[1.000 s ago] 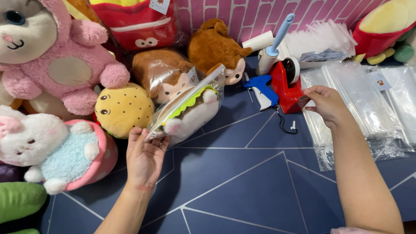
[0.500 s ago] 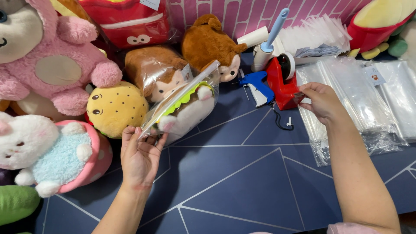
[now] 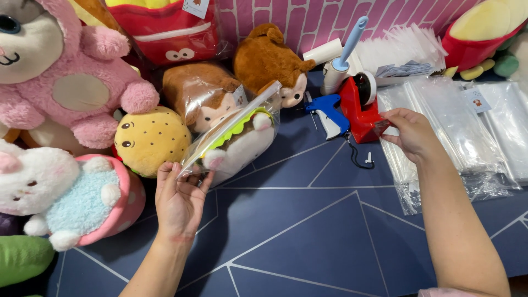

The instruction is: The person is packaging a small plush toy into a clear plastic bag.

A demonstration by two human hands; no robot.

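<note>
- The clear plastic bag (image 3: 234,132) is up off the mat, tilted, its low corner near and left, its top far and right; inside it sits a soft toy (image 3: 242,144) with a white body and a green wavy frill.
- Left hand (image 3: 179,201) is palm up, fingers curled round the bag's near corner, pinching it and carrying the whole bag.
- Left forearm comes in from the near edge, a little left of centre.
- Just behind the bag, a brown monkey plush (image 3: 201,99) sits in its own clear wrapper; a second brown plush (image 3: 269,60) lies unwrapped farther right.
- Right hand (image 3: 410,135) is over at the red tape dispenser (image 3: 363,107), fingers closed narrow at its near right end; whether they hold tape I cannot tell.
- Right forearm runs from the near right corner, crossing a stack of flat clear bags (image 3: 462,132) spread on the blue mat (image 3: 308,236).
- Beside the dispenser on its left lies a blue tagging gun (image 3: 329,113), with a lint roller (image 3: 341,55) standing just beyond.
- Left side: a yellow round plush (image 3: 151,140) touches the held bag, and a pink bunny plush (image 3: 66,82) sits farther left.
</note>
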